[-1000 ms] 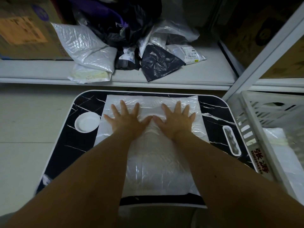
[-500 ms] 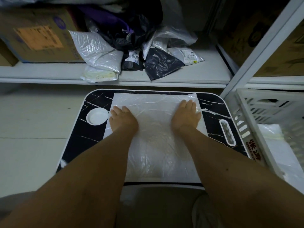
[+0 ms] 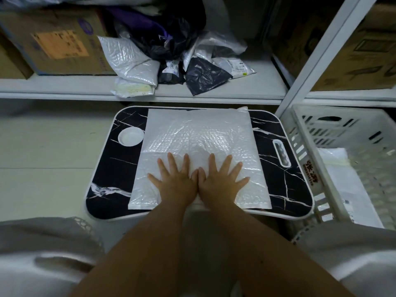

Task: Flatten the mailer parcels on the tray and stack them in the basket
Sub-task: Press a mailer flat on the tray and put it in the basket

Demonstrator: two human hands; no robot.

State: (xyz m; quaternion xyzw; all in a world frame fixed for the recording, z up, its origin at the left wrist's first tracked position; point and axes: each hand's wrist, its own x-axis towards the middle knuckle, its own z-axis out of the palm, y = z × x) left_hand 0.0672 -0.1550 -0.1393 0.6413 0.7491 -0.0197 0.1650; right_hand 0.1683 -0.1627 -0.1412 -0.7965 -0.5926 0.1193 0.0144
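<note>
A white bubble mailer point(image 3: 199, 133) lies flat across the middle of the black marble-pattern tray point(image 3: 109, 168). My left hand point(image 3: 174, 179) and my right hand point(image 3: 220, 179) press palm-down on its near half, side by side, thumbs touching, fingers spread and straight. The mailer's far half still shows wrinkles and a low bump just beyond my fingertips. To the right stands the white slotted basket point(image 3: 310, 133), with a flattened white mailer point(image 3: 342, 185) lying inside it.
A pile of white and black mailer parcels point(image 3: 171, 63) sits on the shelf point(image 3: 64, 86) behind the tray, beside a cardboard box point(image 3: 53, 39). A white shelf post point(image 3: 317, 50) rises between tray and basket. My knees in grey fabric frame the bottom.
My hands moved from the mailer's side edges back to its near centre, now together with fingers spread. The view pulled back from the tray.
</note>
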